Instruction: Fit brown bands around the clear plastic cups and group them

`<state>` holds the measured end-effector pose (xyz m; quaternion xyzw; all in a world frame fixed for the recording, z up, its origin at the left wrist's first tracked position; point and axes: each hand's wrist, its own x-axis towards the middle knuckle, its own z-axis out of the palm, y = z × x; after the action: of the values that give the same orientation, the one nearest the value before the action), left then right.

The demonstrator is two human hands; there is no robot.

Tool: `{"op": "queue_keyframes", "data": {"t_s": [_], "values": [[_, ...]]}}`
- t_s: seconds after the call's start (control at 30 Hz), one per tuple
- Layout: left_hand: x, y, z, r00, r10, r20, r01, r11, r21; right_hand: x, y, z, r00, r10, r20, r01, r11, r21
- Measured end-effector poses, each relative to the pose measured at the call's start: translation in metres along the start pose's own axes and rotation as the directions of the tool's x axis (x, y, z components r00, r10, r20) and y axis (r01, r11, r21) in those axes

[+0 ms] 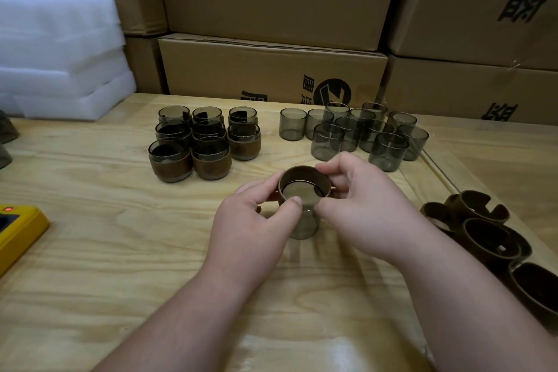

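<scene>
my left hand (256, 214) + right hand (362, 199) both pinch brown band (305, 180), sitting high on the cup (303, 223) mid-table, not yet seated | done: eight banded cups (205, 139) grouped toward table's (90, 251) far edge | left: roughly a dozen bare cups (356, 133) far right, loose bands (489, 238) at right edge

Soft, even light from overhead falls on my desk (90, 251), leaving only faint shadows under my hands and a pale sheen near the bottom edge. My forearms blur slightly, and the cardboard boxes (271, 69) bow outward towards the wide-angle edges.
</scene>
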<state>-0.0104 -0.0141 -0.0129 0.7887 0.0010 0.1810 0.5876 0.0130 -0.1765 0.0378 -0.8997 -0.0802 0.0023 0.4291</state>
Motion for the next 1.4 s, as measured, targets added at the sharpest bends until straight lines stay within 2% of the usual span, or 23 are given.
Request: {"op": "queue_keyframes", "data": {"t_s": [0.27,0.7,0.87,1.07,1.4], "values": [[0.0,0.003,-0.001,0.998,-0.055,-0.012,0.055,0.998,0.019,0.002,0.003,-0.001,1.0,0.001,0.03,-0.002,0.999,0.035],[-0.001,-0.001,0.0,0.995,-0.067,0.071,0.067,0.998,-0.006,0.0,0.005,-0.007,0.99,0.018,0.14,-0.02,1.0,0.011],[-0.002,0.0,0.001,0.996,-0.093,-0.008,0.092,0.993,-0.079,0.001,0.003,-0.014,0.996,-0.024,0.09,0.035,0.993,-0.115],[-0.003,0.0,0.003,0.993,-0.118,-0.008,0.117,0.991,-0.061,0.0,0.001,-0.009,0.998,-0.043,0.042,0.051,0.976,-0.212],[-0.003,-0.002,0.004,0.987,-0.158,0.002,0.158,0.986,0.049,0.005,0.008,0.002,1.0,0.018,0.007,-0.016,0.982,-0.19]]}}
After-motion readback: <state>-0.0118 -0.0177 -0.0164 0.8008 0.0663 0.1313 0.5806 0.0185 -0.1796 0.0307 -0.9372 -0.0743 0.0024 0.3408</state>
